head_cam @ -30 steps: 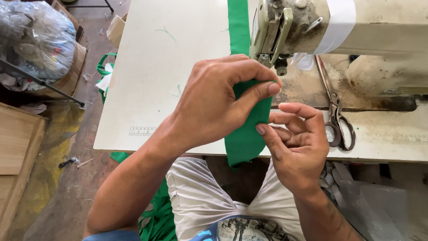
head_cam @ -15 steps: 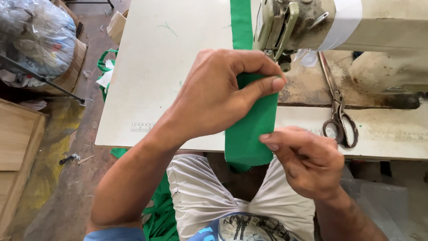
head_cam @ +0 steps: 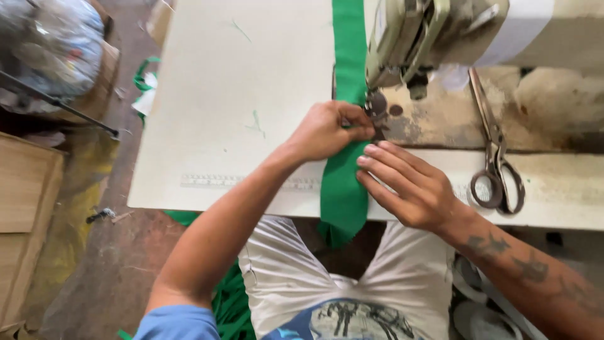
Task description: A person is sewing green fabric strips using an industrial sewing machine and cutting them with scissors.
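Observation:
A long green fabric strip (head_cam: 343, 189) runs across the pale table (head_cam: 239, 94), passes under the sewing machine (head_cam: 440, 31) and hangs off the front edge over my lap. My left hand (head_cam: 327, 129) pinches the strip right at the presser foot (head_cam: 376, 107). Flat beside it, my right hand (head_cam: 409, 186) presses its fingertips on the strip's right edge, just in front of the foot.
Large metal scissors (head_cam: 494, 157) lie on the machine bed to the right. A ruler (head_cam: 233, 181) is fixed along the table's front edge. More green fabric (head_cam: 233, 302) lies on the floor under the table. A bag of scraps (head_cam: 50, 38) and wooden boards (head_cam: 25, 208) stand at the left.
Both hands moved forward with the strip's folded end, from the table's front edge up to the presser foot. My right hand went from curled below the strip to flat on it.

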